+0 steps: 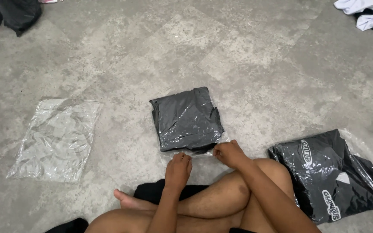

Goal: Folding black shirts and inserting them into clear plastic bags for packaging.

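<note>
A folded black garment in a clear plastic bag (186, 118) lies on the concrete floor straight ahead of my crossed legs. Both hands rest on the bag's near open edge. My left hand (178, 169) presses the clear flap at the lower left corner, fingers curled down. My right hand (229, 153) pinches the flap at the lower right corner. A second bagged black garment with white lettering (329, 172) lies by my right knee.
An empty clear plastic bag (57, 138) lies flat to the left. A black cloth heap (16, 15) sits at the far left, white and black clothes (370, 15) at the far right. Black fabric (156, 192) lies under my legs.
</note>
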